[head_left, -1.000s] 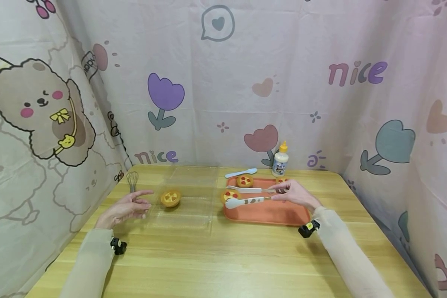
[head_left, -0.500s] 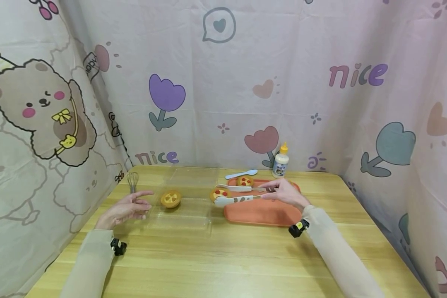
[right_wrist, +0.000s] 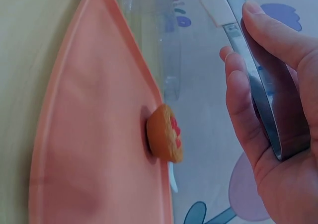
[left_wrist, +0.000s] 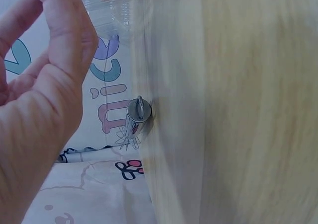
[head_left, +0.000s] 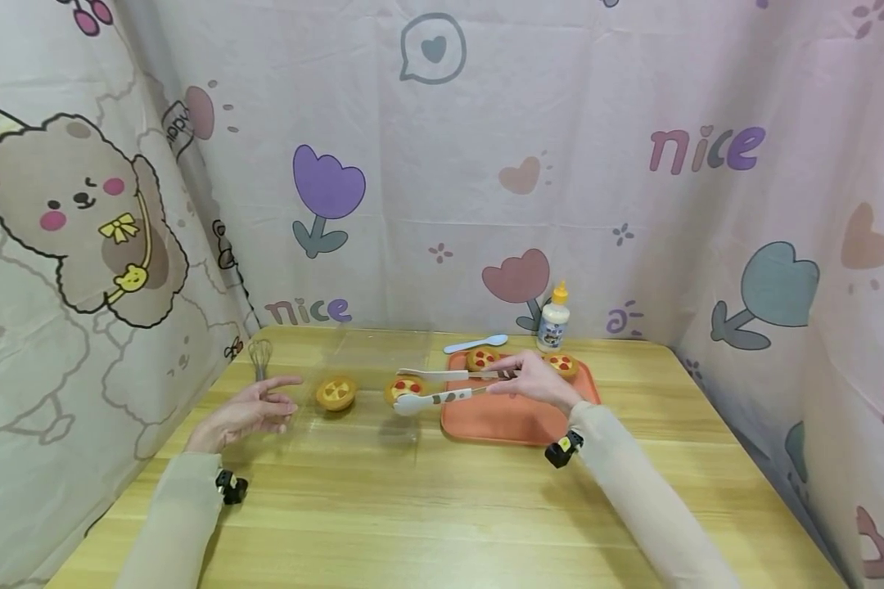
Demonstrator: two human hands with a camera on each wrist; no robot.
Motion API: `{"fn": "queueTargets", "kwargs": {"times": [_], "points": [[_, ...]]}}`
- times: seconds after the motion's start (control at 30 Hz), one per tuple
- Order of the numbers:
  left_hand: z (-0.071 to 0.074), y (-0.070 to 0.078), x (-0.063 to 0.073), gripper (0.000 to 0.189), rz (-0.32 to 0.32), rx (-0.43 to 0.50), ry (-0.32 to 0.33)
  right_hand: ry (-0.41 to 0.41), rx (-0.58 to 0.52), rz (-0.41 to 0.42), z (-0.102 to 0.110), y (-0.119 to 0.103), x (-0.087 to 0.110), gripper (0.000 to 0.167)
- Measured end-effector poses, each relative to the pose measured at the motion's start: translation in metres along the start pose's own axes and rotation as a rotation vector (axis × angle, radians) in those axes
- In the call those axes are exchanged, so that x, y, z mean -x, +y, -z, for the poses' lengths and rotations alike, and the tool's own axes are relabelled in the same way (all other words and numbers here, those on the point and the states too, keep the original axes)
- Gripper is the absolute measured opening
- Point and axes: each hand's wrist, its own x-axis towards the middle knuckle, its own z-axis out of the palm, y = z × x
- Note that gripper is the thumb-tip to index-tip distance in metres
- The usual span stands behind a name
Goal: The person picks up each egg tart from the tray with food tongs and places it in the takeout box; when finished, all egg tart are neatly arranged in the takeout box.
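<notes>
My right hand (head_left: 536,382) grips metal tongs (head_left: 449,397) with white tips. Between those tips is a small tart (head_left: 405,386) with red pieces on top, over the right part of a clear plastic container (head_left: 372,442). Another tart (head_left: 336,394), with a yellow top, sits at the container's left. My left hand (head_left: 246,413) is held beside the container's left edge, fingers relaxed and holding nothing. An orange tray (head_left: 486,424) lies below the right hand, bearing two red-topped tarts, one at the back (head_left: 479,358) and one at the right (head_left: 563,366).
A wire whisk (head_left: 261,355) lies beyond the left hand at the table's left side. Behind the tray are a pale blue spoon (head_left: 477,344) and a white bottle (head_left: 553,325) with a yellow nozzle. A printed curtain (head_left: 427,172) hangs along the table's back.
My right hand has moved left with the tongs, carrying the tart from over the tray's left edge to over the clear container. My left hand has stayed in place.
</notes>
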Motion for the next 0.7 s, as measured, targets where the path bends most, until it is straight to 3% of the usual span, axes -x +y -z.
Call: {"fn": "queueTargets", "kwargs": {"times": [0.27,0.47,0.7], "points": [[0.001,-0.001,-0.002,0.058,0.001,0.026,-0.015,0.009,0.039,-0.016,-0.018,-0.006,-0.013,0.047],[0.002,-0.001,-0.001,0.057,-0.003,0.002,-0.018,-0.040,0.062,0.030,-0.035,-0.008,-0.024,0.039],[0.003,-0.002,-0.002,0.055,0.008,-0.009,-0.010,-0.030,0.095,0.031,-0.046,-0.014,-0.036,0.036]]}}
